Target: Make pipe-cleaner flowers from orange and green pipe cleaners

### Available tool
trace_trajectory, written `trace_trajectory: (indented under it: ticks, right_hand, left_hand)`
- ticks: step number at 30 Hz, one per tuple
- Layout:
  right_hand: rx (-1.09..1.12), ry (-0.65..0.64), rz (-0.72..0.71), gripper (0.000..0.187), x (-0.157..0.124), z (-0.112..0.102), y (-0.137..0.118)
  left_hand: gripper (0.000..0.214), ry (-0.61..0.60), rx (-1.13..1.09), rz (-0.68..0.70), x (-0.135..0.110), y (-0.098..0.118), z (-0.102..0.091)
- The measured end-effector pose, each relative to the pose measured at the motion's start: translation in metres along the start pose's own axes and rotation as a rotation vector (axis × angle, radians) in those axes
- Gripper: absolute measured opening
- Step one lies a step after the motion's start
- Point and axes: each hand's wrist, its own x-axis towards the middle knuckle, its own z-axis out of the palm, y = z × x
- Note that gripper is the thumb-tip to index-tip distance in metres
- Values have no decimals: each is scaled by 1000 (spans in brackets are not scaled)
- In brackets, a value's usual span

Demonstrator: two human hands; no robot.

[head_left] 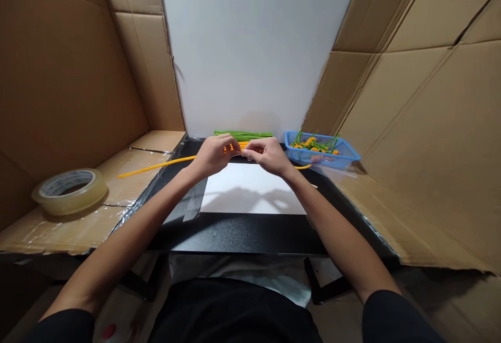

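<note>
My left hand (pixel 214 155) and my right hand (pixel 266 155) meet above the black table (pixel 242 233), both pinched on a long orange pipe cleaner (pixel 156 165). Its free end sticks out to the left over the cardboard; a short bit shows to the right of my right wrist. A white sheet (pixel 250 197) lies under my hands. More orange stems lie behind my fingers, partly hidden. A bundle of green pipe cleaners (pixel 242 134) lies at the table's back edge.
A blue plastic basket (pixel 346 152) with small orange and green pieces stands at the back right. A roll of clear tape (pixel 69 190) rests on the left cardboard ledge. Cardboard walls close in both sides; a white wall is behind.
</note>
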Motion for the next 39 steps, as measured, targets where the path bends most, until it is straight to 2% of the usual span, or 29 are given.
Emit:
trace_trajectory:
  ticks: [4, 9, 13, 15, 17, 20, 23, 26, 28, 32, 35, 39]
  right_hand:
    - [322, -66, 204, 18, 2, 1, -2]
    - [668, -70, 371, 15, -1, 6, -10]
    - [849, -141, 569, 14, -1, 6, -16]
    - [930, -207, 656, 17, 0, 5, -16]
    - [959, -242, 685, 19, 1, 6, -13]
    - [751, -137, 538, 14, 1, 8, -6]
    - [274, 22, 263, 13, 0, 8, -2]
    - [-115, 66, -27, 16, -3, 7, -5]
    - [-253, 60, -196, 18, -6, 6, -8]
    - [-429, 64, -377, 19, -9, 6, -11]
    - [-505, 66, -426, 19, -10, 7, -8]
    - [-564, 55, -438, 18, -10, 8, -5]
  left_hand:
    - [13, 68, 80, 133, -2, 4, 0]
    - [19, 230, 262, 437, -4, 7, -1]
    - [21, 288, 412, 676, -7, 1, -5]
    - [17, 269, 427, 693, -10, -3, -5]
    - [16, 222, 420, 634, -12, -6, -4]
    - [17, 134, 379, 509, -13, -7, -1]
    - [18, 79, 193, 265, -9, -2, 0]
    - [25, 71, -99, -20, -3, 3, -3]
    - [31, 50, -216, -122, 1, 4, -8]
    - [38, -58, -303, -195, 5, 2, -19]
    - [35, -125, -293, -182, 5, -1, -23]
    - [27, -128, -182, -118, 4, -4, -22]
